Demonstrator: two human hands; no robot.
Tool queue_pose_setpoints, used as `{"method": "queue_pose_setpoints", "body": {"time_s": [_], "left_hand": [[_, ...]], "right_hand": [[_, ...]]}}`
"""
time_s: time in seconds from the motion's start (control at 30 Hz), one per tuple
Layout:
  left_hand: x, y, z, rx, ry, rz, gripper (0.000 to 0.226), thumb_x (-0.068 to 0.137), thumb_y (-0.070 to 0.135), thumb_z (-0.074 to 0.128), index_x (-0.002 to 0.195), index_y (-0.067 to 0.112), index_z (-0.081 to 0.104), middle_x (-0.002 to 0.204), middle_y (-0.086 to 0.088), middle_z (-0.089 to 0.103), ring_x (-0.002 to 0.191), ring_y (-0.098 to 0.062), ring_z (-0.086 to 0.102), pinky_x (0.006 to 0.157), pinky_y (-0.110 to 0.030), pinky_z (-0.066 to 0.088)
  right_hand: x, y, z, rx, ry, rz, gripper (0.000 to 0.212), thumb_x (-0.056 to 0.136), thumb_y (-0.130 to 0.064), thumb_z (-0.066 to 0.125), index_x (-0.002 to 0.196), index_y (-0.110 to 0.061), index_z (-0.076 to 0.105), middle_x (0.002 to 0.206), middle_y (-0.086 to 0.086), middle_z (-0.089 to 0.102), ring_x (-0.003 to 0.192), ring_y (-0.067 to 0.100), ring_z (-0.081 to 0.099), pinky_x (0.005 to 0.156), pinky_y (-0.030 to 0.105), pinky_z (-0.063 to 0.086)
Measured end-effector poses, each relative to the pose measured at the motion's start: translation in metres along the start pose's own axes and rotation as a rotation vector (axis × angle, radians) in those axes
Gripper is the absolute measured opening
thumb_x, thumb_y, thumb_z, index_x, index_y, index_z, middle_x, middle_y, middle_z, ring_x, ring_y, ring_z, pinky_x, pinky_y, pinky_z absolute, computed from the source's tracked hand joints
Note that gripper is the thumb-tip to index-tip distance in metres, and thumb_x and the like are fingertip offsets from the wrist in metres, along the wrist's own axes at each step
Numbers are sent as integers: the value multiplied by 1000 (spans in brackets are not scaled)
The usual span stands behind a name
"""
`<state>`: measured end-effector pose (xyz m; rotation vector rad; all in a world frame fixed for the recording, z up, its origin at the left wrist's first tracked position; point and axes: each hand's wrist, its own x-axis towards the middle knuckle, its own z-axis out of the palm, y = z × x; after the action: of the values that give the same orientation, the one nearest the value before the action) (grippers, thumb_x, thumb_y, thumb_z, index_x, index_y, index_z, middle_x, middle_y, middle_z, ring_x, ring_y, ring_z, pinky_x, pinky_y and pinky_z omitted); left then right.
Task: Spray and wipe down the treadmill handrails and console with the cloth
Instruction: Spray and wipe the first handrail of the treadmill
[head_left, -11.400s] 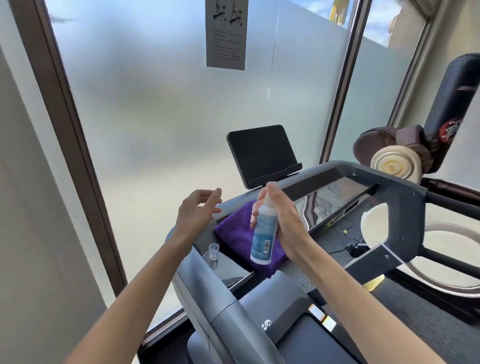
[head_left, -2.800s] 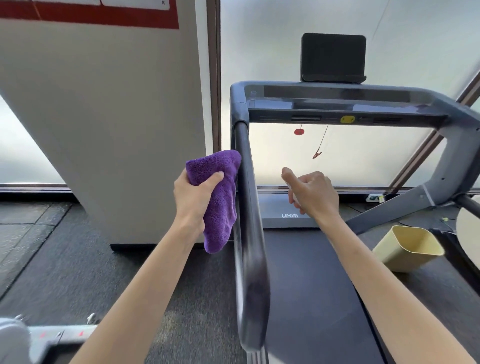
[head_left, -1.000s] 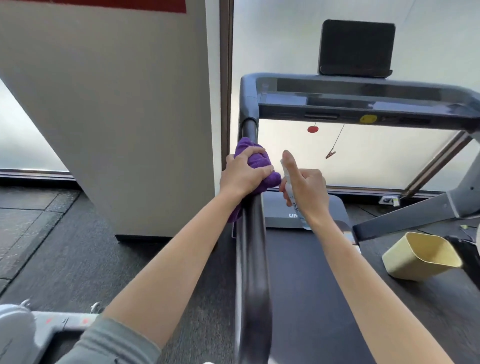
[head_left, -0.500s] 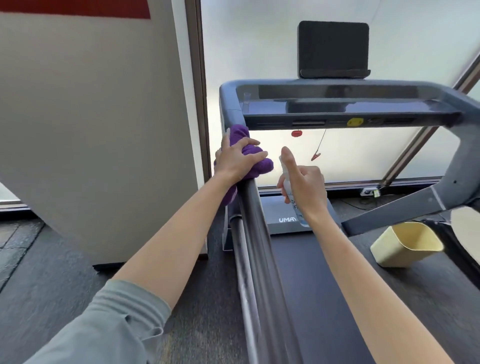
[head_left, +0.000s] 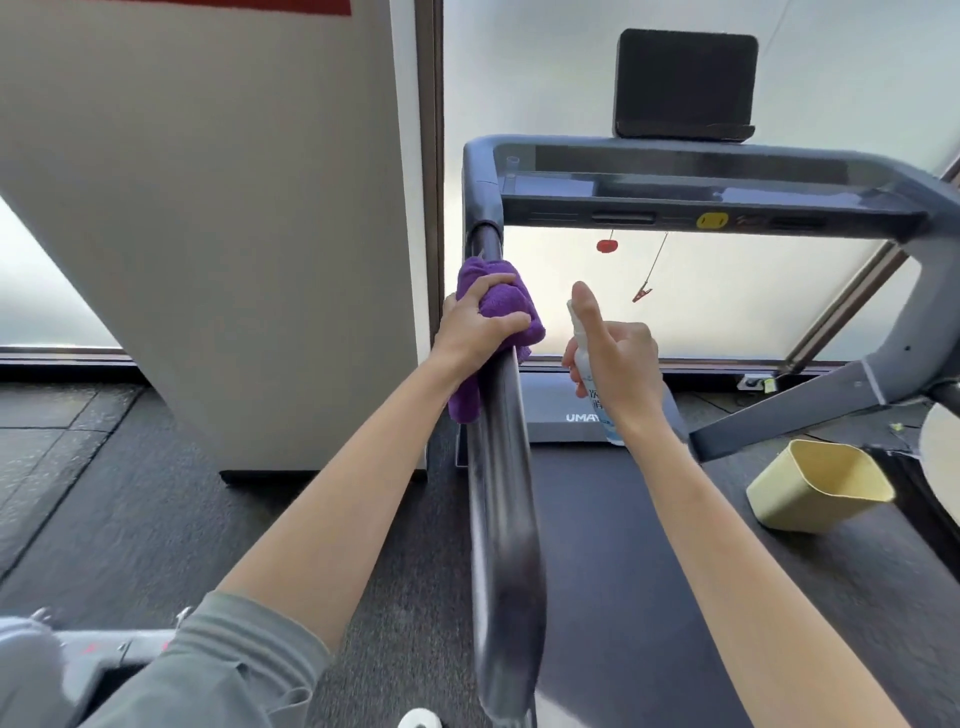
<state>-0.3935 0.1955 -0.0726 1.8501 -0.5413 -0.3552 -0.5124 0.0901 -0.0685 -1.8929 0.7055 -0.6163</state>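
The treadmill's dark left handrail (head_left: 501, 499) runs from the bottom centre up to the grey console (head_left: 691, 182). My left hand (head_left: 475, 327) is wrapped around the rail's upper part with the purple cloth (head_left: 498, 299) bunched under it; a flap of cloth hangs down on the rail's left side. Just right of the rail, my right hand (head_left: 618, 371) grips the small white spray bottle (head_left: 589, 371), forefinger on its top, nozzle towards the cloth. A black tablet holder (head_left: 684, 85) stands on top of the console.
A white pillar (head_left: 234, 234) stands close to the left of the rail. A pale yellow bin (head_left: 821, 486) lies tipped on the floor at the right, beyond the treadmill belt (head_left: 623, 545). A red safety key (head_left: 606, 245) and clip cord hang under the console. Frosted windows are behind.
My left hand with the cloth has slid a little down the rail from just under the console. My right hand stays beside the rail, still holding the bottle.
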Motion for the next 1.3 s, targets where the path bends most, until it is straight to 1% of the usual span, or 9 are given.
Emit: {"method": "queue_pose_setpoints", "body": {"time_s": [0.13,0.23,0.37,0.57,0.77,1.0,1.1,1.2,1.3], "left_hand": [[-46,0,2,-11,-1,-4,60,61,43,68,121,43,57,131,-6,46,108,-22,56,101,-40,48],[-81,-8,4,3,-27,9,59,63,44,69,120,47,56,129,-3,48,107,-19,57,96,-34,49],[-98,-12,5,-3,-9,-3,61,63,46,69,122,51,54,128,0,49,107,-18,57,96,-32,48],[-50,-3,5,44,42,4,53,67,45,70,119,46,60,133,-1,43,109,-19,55,104,-42,45],[34,3,3,311,37,59,42,81,55,62,122,44,61,159,6,16,138,-25,34,112,-47,32],[109,10,1,369,42,19,65,87,37,64,146,39,37,159,-1,14,132,-31,41,105,-39,36],[116,9,1,355,31,-20,78,87,32,63,152,40,20,160,-3,10,133,-35,39,106,-40,36],[107,12,-1,349,26,-3,72,86,35,64,150,37,30,159,-3,13,132,-33,40,105,-38,35],[83,9,-4,303,2,39,60,83,35,67,139,35,47,157,-2,17,129,-26,43,99,-30,33]], "right_hand": [[-27,7,-11,47,-24,-6,85,87,-79,44,51,-4,59,42,-2,55,37,13,50,68,41,53],[-41,13,-14,59,-45,-33,84,90,-78,45,50,-6,59,41,-2,54,36,12,50,67,39,51],[-46,15,-14,84,-66,-26,85,69,-91,38,44,-12,57,42,0,54,38,15,51,65,39,49],[-27,16,-11,94,-55,4,86,67,-92,40,45,-11,57,42,-1,53,37,15,49,67,40,50],[17,20,7,89,-27,33,98,66,-93,41,61,1,66,49,3,59,41,17,51,69,46,55],[72,12,39,120,11,39,95,67,-93,41,53,-2,61,52,8,63,39,17,51,64,40,49],[80,4,43,94,16,27,87,81,-85,45,45,-7,57,48,5,61,38,16,51,62,37,48],[74,3,42,70,28,12,83,90,-77,48,47,-6,59,46,3,58,37,14,50,66,39,50],[53,8,32,114,26,50,87,70,-89,43,48,-7,60,47,3,57,39,15,50,66,41,51]]}}
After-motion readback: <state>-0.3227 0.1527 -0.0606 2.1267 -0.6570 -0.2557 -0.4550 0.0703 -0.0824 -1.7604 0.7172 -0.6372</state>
